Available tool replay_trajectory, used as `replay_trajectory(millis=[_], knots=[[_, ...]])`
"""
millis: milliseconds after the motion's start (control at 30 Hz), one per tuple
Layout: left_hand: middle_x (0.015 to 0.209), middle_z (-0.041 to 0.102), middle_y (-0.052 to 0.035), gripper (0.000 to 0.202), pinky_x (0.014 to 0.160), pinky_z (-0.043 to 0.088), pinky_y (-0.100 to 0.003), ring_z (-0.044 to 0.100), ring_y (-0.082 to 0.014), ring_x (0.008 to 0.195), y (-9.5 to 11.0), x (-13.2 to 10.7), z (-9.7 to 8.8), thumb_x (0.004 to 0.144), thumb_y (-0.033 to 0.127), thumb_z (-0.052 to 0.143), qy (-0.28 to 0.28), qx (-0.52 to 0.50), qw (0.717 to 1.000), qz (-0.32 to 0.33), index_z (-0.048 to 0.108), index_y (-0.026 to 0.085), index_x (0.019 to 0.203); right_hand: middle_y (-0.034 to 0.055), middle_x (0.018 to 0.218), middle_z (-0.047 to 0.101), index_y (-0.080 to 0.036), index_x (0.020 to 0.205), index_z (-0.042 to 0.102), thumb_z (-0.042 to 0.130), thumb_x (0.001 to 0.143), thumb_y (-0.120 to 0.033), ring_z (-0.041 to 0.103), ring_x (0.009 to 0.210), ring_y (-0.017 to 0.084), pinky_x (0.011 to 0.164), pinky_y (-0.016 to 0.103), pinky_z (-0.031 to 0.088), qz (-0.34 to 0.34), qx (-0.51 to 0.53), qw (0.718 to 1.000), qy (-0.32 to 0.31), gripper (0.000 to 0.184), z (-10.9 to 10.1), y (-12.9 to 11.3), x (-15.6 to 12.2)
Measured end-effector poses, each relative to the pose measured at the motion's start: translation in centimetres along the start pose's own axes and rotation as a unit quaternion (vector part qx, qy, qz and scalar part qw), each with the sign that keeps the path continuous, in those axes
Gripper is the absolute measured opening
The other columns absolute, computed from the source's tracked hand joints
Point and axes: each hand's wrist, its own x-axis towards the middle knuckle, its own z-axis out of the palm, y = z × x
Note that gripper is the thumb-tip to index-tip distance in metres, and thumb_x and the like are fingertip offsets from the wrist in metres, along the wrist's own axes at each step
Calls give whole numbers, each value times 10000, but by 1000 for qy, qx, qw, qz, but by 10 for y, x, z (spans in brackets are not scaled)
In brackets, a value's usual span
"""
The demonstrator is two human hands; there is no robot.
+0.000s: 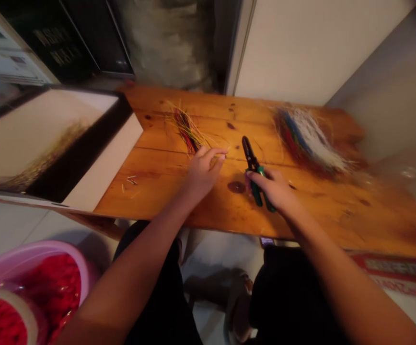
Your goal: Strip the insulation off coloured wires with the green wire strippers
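My right hand (271, 189) is wrapped round a wire stripper (253, 163) with green handles and dark jaws, which point up and away over the wooden table. To its left, my left hand (204, 170) has thumb and forefinger brought together; what lies between the tips is too small to make out. Just beyond that hand lies a loose bundle of thin red, yellow and dark wires (187, 130), some strands reaching towards the fingertips. Farther right is a larger, blurred bundle of white, blue and red wires (310, 139).
The wooden table (165, 191) stands before my knees. An open white box (103, 165) with a dark rim and thin strands inside stands left. Small offcuts (131, 181) lie near it. A pink tub (86, 273) with red pieces is at lower left; a phone (266, 242) shows below the table edge.
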Motion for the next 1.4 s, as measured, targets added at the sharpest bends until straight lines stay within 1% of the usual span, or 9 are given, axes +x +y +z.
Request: replay_trajectory(millis=[133, 300, 400, 567, 767, 933, 1100, 1267, 1400], knots=[[808, 469, -7, 330, 719, 402, -274, 439, -121, 687, 2, -1, 6, 722, 138, 573, -8, -84, 996, -39, 644, 245, 1026, -3, 552, 546, -202, 606, 537, 569, 695, -353, 525, 518, 137, 529, 263, 426, -4, 27, 1000, -1, 178, -11, 15, -1], [894, 509, -17, 534, 681, 423, -259, 461, -130, 746, 7, -3, 14, 617, 30, 607, -8, -218, 972, -87, 608, 281, 1088, 29, 732, 630, -185, 791, 621, 620, 678, -343, 609, 687, 177, 653, 308, 507, 57, 194, 978, -47, 195, -17, 22, -9], [869, 510, -17, 508, 676, 424, -257, 470, -128, 736, 12, -5, 18, 611, 12, 609, -21, -235, 966, -101, 625, 272, 1047, 46, 838, 666, -183, 836, 651, 632, 676, -315, 636, 804, 210, 766, 346, 514, 66, 248, 963, -83, 209, -17, 20, -13], [799, 483, 0, 478, 693, 419, -268, 465, -113, 685, 14, -7, 22, 614, -17, 595, -52, -218, 968, -117, 646, 260, 1000, 24, 1055, 659, -230, 937, 667, 614, 664, -231, 618, 966, 239, 838, 371, 499, 12, 306, 943, -128, 279, -13, 16, -17], [707, 434, 18, 487, 643, 408, -266, 437, -111, 631, 4, -12, 30, 617, -1, 593, -82, -165, 977, -110, 646, 259, 1025, 20, 1037, 672, -247, 1072, 628, 607, 588, -284, 610, 996, 272, 799, 397, 511, 14, 274, 951, -146, 486, -11, 7, -23], [784, 458, 8, 487, 638, 402, -263, 448, -99, 642, 2, -13, 32, 595, -17, 600, -90, -166, 974, -123, 660, 238, 1005, 24, 1030, 679, -266, 929, 674, 622, 585, -323, 615, 990, 277, 823, 398, 508, 8, 242, 956, -167, 352, -9, 7, -24], [829, 529, 0, 383, 609, 404, -237, 471, -88, 641, 0, -12, 32, 620, 49, 631, -113, -151, 978, -94, 667, 232, 955, 29, 999, 687, -264, 921, 663, 622, 605, -295, 619, 994, 279, 843, 410, 500, 2, 265, 955, -134, 320, -10, 13, -21], [790, 632, -15, 137, 652, 447, -246, 564, -112, 696, 5, -13, 30, 693, 123, 606, -187, -215, 949, -135, 663, 178, 804, 15, 980, 685, -247, 944, 652, 622, 597, -303, 622, 984, 279, 774, 395, 516, 19, 270, 956, -112, 353, -14, 19, -18], [748, 668, -21, 86, 651, 473, -265, 610, -132, 689, 5, -13, 28, 719, 159, 604, -203, -233, 938, -155, 665, 173, 777, 8, 1043, 669, -263, 969, 653, 649, 562, -313, 604, 1018, 302, 771, 406, 515, 27, 261, 960, -98, 410, -17, 20, -16]])
